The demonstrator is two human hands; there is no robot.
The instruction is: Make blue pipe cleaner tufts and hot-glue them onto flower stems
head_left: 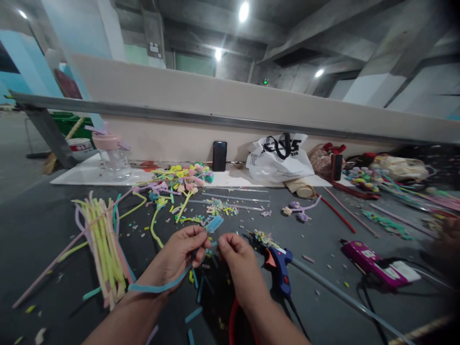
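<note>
My left hand [190, 245] is closed in a pinch, holding a light blue chenille stem [160, 288] whose long end trails back across my left wrist. At its fingertips shows a flat, light blue rectangular piece [214, 224]; whether it is part of the stem I cannot tell. Just to the right, my right hand [235, 251] has thumb and forefinger pressed together beside a short blue bit, and what lies between them is hidden. Short cut blue pieces [194, 315] lie on the dark table [154, 316] below the hands.
A bundle of yellow and pink stems [104, 249] lies left. Fuzzy flowers [189, 175] sit behind my hands. Right are a blue glue gun [282, 268] with a long glue stick [334, 290] nearby, and a purple tool [373, 263]. A phone [220, 156] stands behind; another person's blurred hand [447, 244] is far right.
</note>
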